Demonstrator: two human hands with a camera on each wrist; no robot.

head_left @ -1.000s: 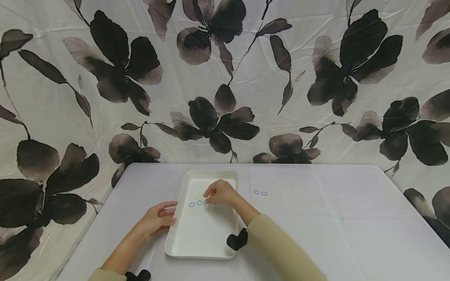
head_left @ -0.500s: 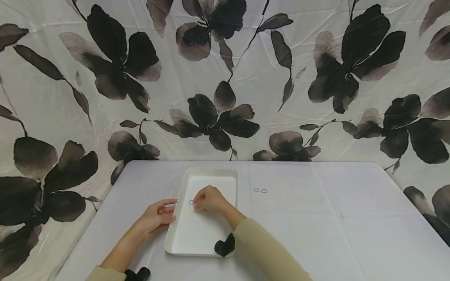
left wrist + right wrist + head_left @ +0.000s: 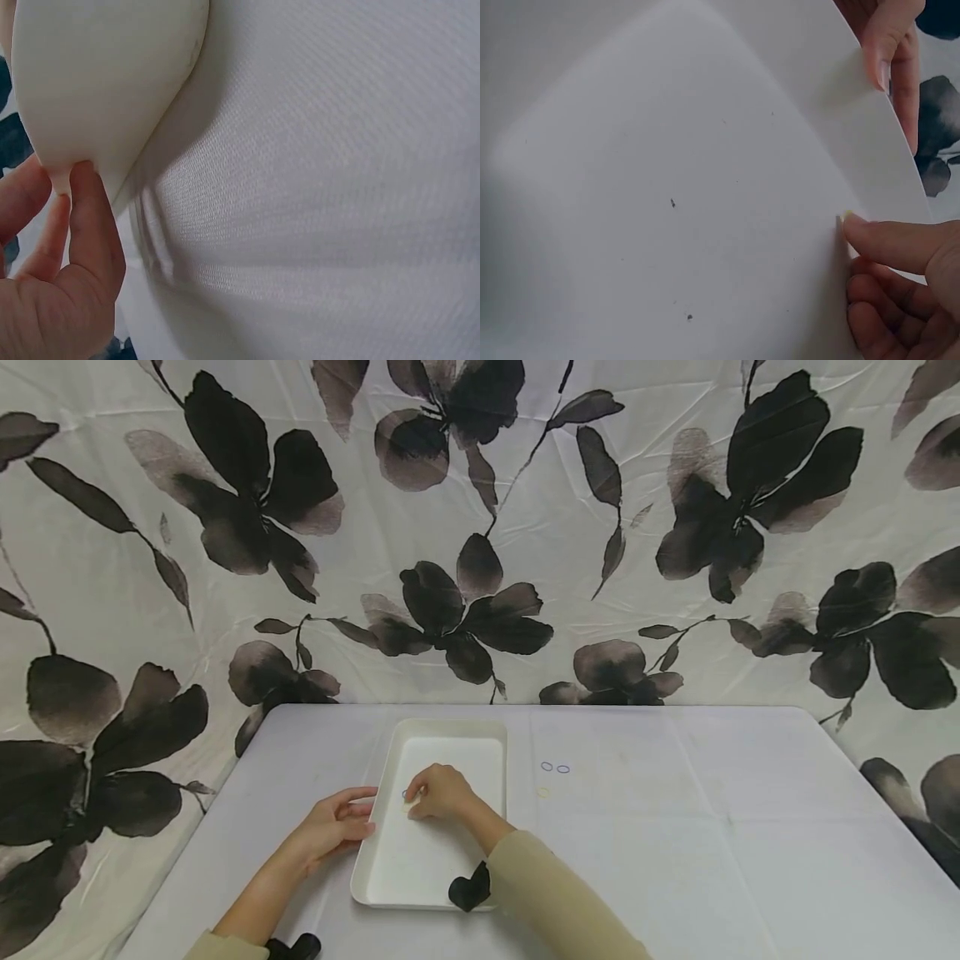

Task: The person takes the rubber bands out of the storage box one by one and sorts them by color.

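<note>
The right grip (image 3: pixel 444 793) mostly hides a blue ring (image 3: pixel 405 794); anything it pinches is too small to tell. Both wrist views crop the tray (image 3: pixel 105 82).

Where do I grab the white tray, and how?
I'd take the white tray by the raised rim of its long left side, coming from the left. That wall stands up, giving you something to hold; the left hand touches there, while the right arm crosses the opposite side.

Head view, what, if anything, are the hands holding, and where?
The left hand touches the white tray at its left edge, not visibly gripping; whether the right hand pinches anything can't be told.
</note>
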